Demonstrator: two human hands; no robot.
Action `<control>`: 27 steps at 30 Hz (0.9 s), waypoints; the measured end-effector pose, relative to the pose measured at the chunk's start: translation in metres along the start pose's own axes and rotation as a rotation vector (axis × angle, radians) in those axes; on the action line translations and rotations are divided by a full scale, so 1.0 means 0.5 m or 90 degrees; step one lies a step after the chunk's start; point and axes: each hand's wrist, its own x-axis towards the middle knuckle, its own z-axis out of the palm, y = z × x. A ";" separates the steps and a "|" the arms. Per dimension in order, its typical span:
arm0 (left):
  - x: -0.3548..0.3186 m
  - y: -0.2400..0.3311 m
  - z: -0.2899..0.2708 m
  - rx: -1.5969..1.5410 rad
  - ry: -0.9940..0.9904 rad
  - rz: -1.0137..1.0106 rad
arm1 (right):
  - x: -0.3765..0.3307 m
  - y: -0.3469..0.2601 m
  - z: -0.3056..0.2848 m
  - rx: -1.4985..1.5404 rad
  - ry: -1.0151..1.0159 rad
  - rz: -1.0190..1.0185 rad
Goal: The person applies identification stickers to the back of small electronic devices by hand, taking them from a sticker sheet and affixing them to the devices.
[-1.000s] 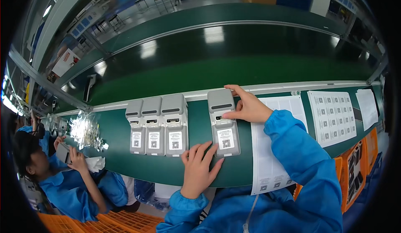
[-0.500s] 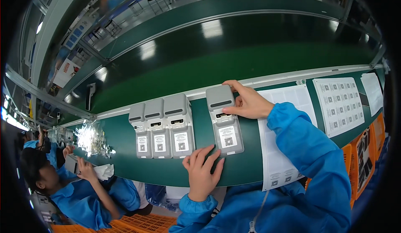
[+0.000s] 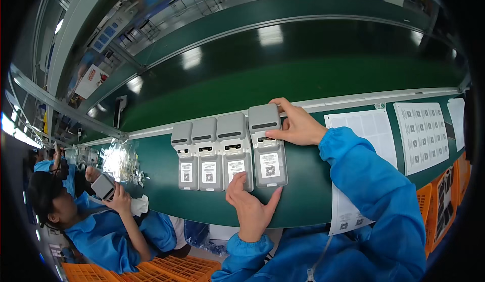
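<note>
Several grey handheld terminals lie side by side on the green table, each with a white code label on its lower half and a dark connector slot in the middle. My right hand [image 3: 298,124] grips the rightmost terminal [image 3: 269,164] by its upper right side, thumb on the slot area and fingers round the far edge. My left hand [image 3: 250,205] holds nothing. Its thumb is at the lower end of that terminal, and its other fingers are over the lower part of the neighbouring terminal [image 3: 234,143]. Further left are two more terminals, one in the middle [image 3: 204,130] and one outermost [image 3: 183,133].
Sheets of code labels [image 3: 421,138] lie to the right, one partly under my right sleeve. A clear plastic bag pile [image 3: 121,161] is at the left. There, a co-worker in blue holds a grey device [image 3: 103,186]. Orange crates [image 3: 438,201] stand at the right.
The rightmost terminal has moved left, closing most of its gap to the others. My left hand has shifted from its lower edge onto the neighbouring terminal. The view has turned slightly.
</note>
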 end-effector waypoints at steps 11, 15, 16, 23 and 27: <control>0.015 0.006 0.025 0.024 0.011 -0.017 | 0.008 -0.033 0.013 0.006 0.006 0.038; 0.014 0.006 0.044 0.046 0.021 -0.027 | 0.020 -0.005 0.033 0.036 0.012 -0.012; 0.012 0.006 0.048 0.048 0.022 -0.052 | 0.023 0.002 0.039 0.022 0.016 -0.023; 0.011 -0.014 0.059 0.069 0.039 -0.120 | 0.036 0.053 0.084 0.077 -0.025 -0.074; 0.021 -0.039 0.060 0.073 0.048 -0.133 | 0.049 0.070 0.116 0.113 -0.132 -0.039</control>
